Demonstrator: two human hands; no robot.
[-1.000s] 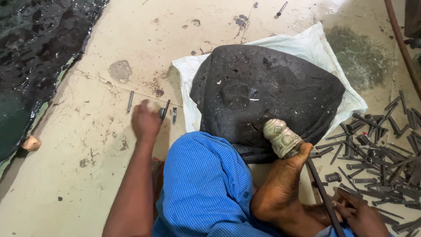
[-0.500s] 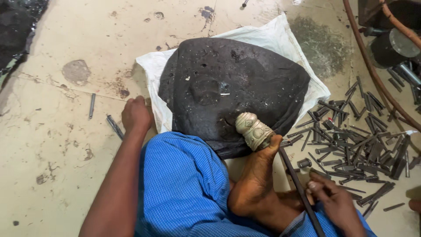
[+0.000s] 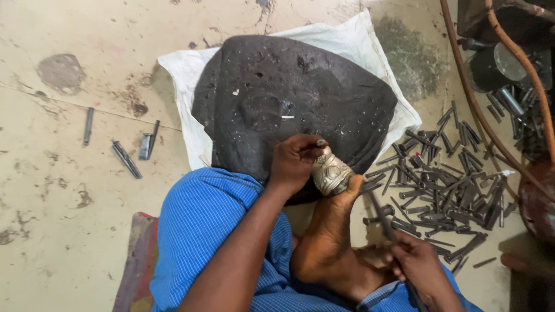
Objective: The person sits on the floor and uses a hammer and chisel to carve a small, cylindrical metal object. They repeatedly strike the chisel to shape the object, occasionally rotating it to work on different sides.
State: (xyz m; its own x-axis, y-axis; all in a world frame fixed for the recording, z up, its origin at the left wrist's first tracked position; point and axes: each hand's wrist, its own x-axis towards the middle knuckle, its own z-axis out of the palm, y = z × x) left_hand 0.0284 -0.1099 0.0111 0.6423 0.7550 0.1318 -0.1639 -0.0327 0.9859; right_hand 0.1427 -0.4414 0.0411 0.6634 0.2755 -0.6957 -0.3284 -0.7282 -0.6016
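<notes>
Left hand (image 3: 295,164) has its fingers closed around a small embossed silvery metal piece (image 3: 330,173), which rests on the near edge of the dark rounded pitch block (image 3: 289,98) and is pinned by the bare foot (image 3: 329,231) from 6 o'clock. Right hand (image 3: 419,266), at 5 o'clock, grips a thin dark metal rod (image 3: 384,222). Likely risks: the piece slipping from toe and fingers, or the rod striking them, since all sit touching.

Person wears a bright blue garment with a fine checked weave (image 3: 202,231), covering the legs. Both forearms bare, no sleeves showing, no rings or wristbands seen. The foot (image 3: 326,242) is bare, no footwear.
</notes>
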